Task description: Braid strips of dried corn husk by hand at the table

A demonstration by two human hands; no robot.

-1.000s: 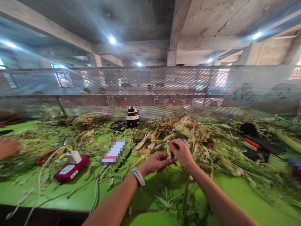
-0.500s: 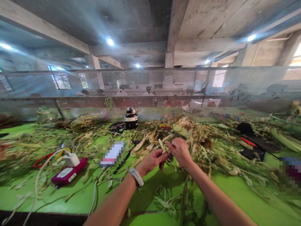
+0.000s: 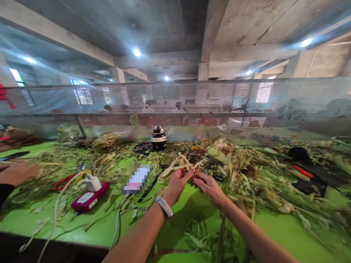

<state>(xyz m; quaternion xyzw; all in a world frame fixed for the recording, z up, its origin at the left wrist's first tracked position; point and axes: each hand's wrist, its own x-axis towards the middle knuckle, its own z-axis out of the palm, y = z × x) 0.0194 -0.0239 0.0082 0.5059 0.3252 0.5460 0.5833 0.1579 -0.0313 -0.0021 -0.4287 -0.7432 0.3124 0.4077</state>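
My left hand, with a pale watch band at its wrist, pinches a pale strip of corn husk. Close beside it, my right hand has its fingers pressed together at the same piece, and the fingertips nearly meet. Part of the strip is hidden behind the fingers. A heap of dry corn husks lies just beyond both hands. Black scissor handles show beside the right hand. Loose green husk shreds lie on the table below the hands.
A phone on a cable lies to the left, near a magenta power bank with a white plug. Behind stands a black-and-white bottle. Another person's hand reaches in at far left. A perforated metal screen closes off the green table's back.
The view has turned slightly left. My right hand has lowered from above the left one to beside it. At far left, another person's hand has come further into view.
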